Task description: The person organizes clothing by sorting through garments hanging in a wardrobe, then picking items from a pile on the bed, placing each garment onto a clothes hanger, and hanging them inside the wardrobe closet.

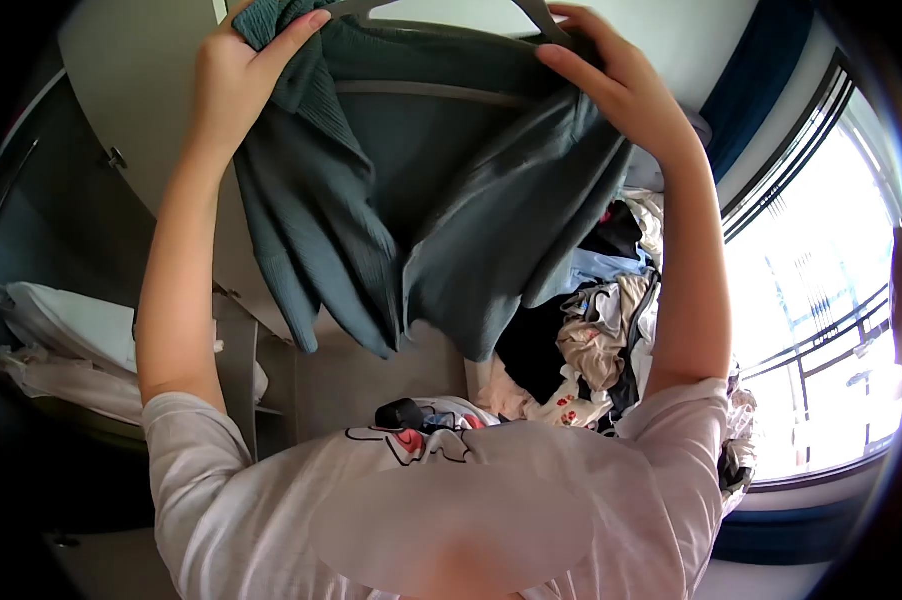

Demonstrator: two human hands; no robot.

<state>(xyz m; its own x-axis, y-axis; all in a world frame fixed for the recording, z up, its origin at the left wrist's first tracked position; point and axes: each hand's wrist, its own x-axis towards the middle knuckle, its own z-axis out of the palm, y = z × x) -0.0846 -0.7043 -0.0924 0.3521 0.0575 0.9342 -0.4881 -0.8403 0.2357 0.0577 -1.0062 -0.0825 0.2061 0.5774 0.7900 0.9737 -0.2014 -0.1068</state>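
Observation:
A dark green, crinkled open-front shirt point(501, 210) hangs spread in front of me at head height, on a grey clothes hanger point(431, 91). My left hand point(246, 65) pinches the gathered cloth at the shirt's left shoulder, its thumb lying along the hanger's edge. At the other shoulder, my right hand point(606, 75) is closed around the hanger arm and the cloth there. Both arms are raised. The top of the hanger runs out of view, and some of my fingers are hidden behind the fabric.
A heap of mixed clothes point(591, 340) lies to the right, below the shirt. On the left, an open wardrobe point(61, 220) holds white folded items point(76, 325). A bright window point(821, 290) with dark bars and a blue curtain point(756, 80) are at the right.

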